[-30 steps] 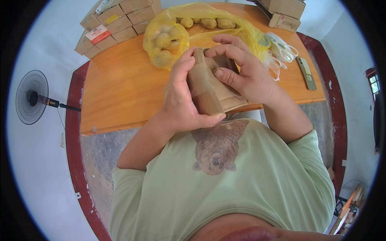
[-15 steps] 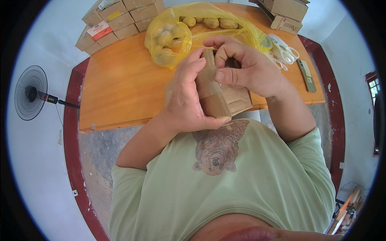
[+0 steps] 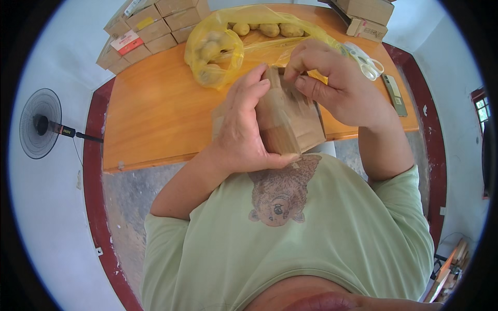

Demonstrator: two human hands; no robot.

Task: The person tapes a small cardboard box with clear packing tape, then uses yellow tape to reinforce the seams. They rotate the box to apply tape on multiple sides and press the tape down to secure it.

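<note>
Box [image 3: 284,120] within clasped left fingers [image 3: 255,92], far end by curled right fingers [image 3: 310,60], their hold unclear

Left hand [image 3: 243,132] cupped, thumb spread apart from fingers; right hand [image 3: 337,90] farther forward, fingers curled inward; both arms [image 3: 189,184] bent.

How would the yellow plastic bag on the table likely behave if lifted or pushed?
The yellow plastic bag would probably sag and fold, since its thin film lies crumpled. It could feel fairly heavy, as several potatoes lie within its folds. Pushed, those rounded potatoes might roll.
</note>
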